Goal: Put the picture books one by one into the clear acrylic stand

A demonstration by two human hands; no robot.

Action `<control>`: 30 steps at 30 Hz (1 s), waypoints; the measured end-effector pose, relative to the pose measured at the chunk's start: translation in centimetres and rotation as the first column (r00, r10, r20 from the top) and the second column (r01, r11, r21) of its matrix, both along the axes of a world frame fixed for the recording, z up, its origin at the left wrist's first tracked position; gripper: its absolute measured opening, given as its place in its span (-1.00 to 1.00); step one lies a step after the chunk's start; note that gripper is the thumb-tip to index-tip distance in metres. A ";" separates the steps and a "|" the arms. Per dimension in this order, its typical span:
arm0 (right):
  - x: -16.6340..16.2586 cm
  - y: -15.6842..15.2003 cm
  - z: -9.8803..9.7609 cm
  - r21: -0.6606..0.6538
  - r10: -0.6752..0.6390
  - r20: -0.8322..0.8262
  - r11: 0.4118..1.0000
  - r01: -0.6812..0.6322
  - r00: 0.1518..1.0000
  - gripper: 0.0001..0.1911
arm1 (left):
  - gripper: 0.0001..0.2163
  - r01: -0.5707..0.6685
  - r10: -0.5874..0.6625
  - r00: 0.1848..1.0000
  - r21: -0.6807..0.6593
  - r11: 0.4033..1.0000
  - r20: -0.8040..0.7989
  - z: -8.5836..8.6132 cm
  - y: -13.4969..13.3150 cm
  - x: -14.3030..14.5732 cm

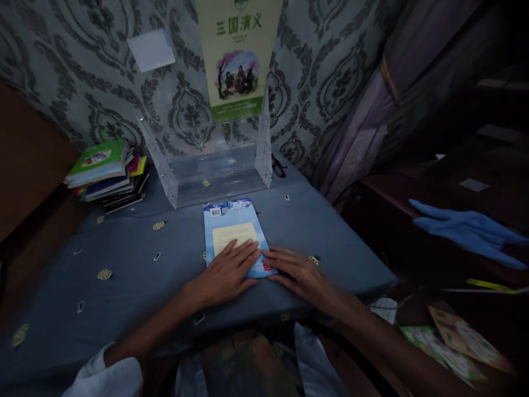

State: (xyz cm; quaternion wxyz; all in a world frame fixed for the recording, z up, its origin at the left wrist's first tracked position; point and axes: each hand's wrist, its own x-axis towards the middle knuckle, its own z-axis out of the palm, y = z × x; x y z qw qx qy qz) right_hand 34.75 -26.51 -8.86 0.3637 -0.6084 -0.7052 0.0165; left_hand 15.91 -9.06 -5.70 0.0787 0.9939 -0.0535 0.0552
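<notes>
A light-blue book (235, 216) with a pale yellow text panel and a barcode lies flat near the front of the table. My left hand (232, 270) rests on its lower part, fingers stretched out over the panel and nothing gripped. At the book's lower right edge is my right hand (300, 274), its fingers extended and touching the corner by a small red mark. Beyond the book stands a clear acrylic stand (215, 184). Above the stand's right part, a pale green and yellow book (238, 41) with Chinese characters shows upright against the wall.
A stack of books (101, 165) sits at the table's back left. Dark-framed glasses (279, 166) lie beside the stand. The blue patterned tablecloth (136, 292) covers the table. To the right are a blue glove (467, 226) and, lower, some colourful booklets (450, 347). A purple curtain (372, 121) hangs behind.
</notes>
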 end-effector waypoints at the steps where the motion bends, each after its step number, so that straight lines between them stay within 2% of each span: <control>1: 0.2 0.2 0.1 0.003 -0.010 0.010 1.000 0.010 1.000 -0.70 | -0.44 -0.010 0.010 1.000 0.018 1.000 -0.004 0.0 0.1 0.3; 7: 0.7 1.7 0.7 0.005 -0.062 0.057 0.998 0.061 0.996 -0.76 | -0.48 -0.047 0.047 0.999 0.069 0.996 0.007 -0.3 1.3 1.7; 14: 0.9 2.1 1.2 -0.027 -0.044 0.054 0.999 0.046 0.998 -0.77 | -0.41 -0.021 0.019 0.999 -0.087 0.996 -0.030 0.1 3.3 1.4; 16: 1.0 2.2 1.2 -0.016 -0.041 0.066 0.999 0.042 0.997 -0.78 | -0.42 -0.079 0.076 0.997 -0.132 0.988 -0.031 0.1 5.1 1.2; 18: 1.1 2.4 1.1 -0.003 -0.039 0.076 0.999 0.039 0.996 -0.78 | -0.43 -0.191 0.191 0.981 -0.157 0.969 -0.013 -0.1 7.5 0.8; 22: 1.3 2.8 1.0 -0.033 -0.017 0.061 0.999 0.019 0.998 -0.76 | -0.43 -0.408 0.427 0.903 -0.209 0.889 0.048 -1.0 12.4 0.4; 25: 1.5 3.0 1.0 -0.039 -0.012 0.057 0.999 0.014 0.998 -0.75 | -0.44 -0.431 0.458 0.886 -0.240 0.870 0.067 -1.5 14.2 0.5; 30: 1.6 3.0 1.2 -0.051 -0.010 0.066 0.999 0.014 0.998 -0.75 | -0.49 -0.439 0.462 0.881 -0.193 0.878 0.098 -1.8 14.2 0.8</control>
